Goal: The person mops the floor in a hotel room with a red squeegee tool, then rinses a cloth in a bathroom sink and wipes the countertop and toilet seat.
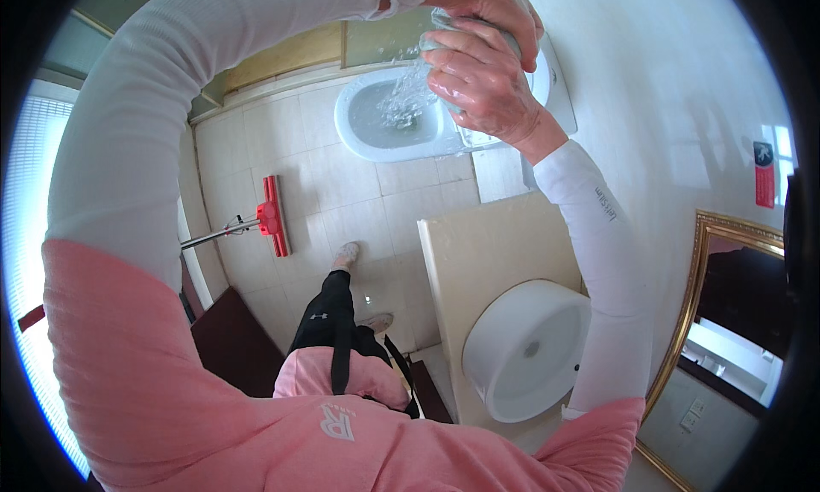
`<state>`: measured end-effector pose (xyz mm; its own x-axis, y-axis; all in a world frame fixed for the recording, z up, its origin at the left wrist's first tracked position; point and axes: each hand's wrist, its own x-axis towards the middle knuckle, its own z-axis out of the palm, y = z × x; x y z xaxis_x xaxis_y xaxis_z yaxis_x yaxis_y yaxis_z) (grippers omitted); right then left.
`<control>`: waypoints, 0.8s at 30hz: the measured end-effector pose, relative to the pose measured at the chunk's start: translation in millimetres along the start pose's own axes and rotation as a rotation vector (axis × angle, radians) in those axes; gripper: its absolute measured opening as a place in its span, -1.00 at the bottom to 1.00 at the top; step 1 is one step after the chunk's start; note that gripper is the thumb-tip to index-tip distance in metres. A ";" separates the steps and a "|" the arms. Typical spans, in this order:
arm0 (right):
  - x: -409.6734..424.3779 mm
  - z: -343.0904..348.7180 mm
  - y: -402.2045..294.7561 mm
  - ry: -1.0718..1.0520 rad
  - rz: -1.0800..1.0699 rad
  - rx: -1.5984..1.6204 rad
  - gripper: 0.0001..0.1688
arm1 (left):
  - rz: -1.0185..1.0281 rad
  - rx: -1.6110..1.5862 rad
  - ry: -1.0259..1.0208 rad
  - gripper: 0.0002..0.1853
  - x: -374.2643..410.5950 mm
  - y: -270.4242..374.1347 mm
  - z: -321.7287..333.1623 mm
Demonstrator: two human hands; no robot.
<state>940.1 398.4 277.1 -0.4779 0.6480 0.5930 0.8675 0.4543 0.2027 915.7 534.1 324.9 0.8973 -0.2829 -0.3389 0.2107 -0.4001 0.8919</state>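
Note:
High in the head view, my right hand [480, 75] and my left hand [503, 11] are both closed around a wet, pale greenish cloth [435, 41]. Only bits of the cloth show between the fingers. Water streams and splashes from it into the bowl of a white toilet [351, 130], which lies below and to the left of the hands. Both hands glisten with water. My arms, in white sleeves, reach forward around the view.
A red sponge mop [270, 216] with a metal pole rests on the tiled floor [349, 178]. A white round washbasin [528, 351] sits on a beige counter [506, 229]. At right, a gold-framed mirror [688, 287] stands by the wall. My feet are near the mop.

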 end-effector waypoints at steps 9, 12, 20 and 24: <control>-12.8 49.1 25.4 -0.424 -0.022 -0.115 -0.89 | -0.128 0.704 0.116 -0.68 57.5 -26.5 -6.6; -13.2 68.1 26.6 -0.628 0.074 -0.192 -0.88 | -0.100 0.622 0.217 -0.65 71.6 -39.8 -0.7; -92.6 105.4 49.5 -0.536 0.122 -0.333 -0.84 | 0.086 0.582 0.567 -0.87 127.6 -77.9 14.5; -49.9 72.2 39.8 -0.799 0.093 -0.202 -0.89 | 0.078 0.085 0.560 -0.80 119.7 -114.7 -13.7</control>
<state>988.5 428.3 199.3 -0.2910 0.9511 -0.1031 0.8797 0.3084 0.3619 1004.3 558.1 186.2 0.9826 0.1811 -0.0421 0.1243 -0.4715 0.8731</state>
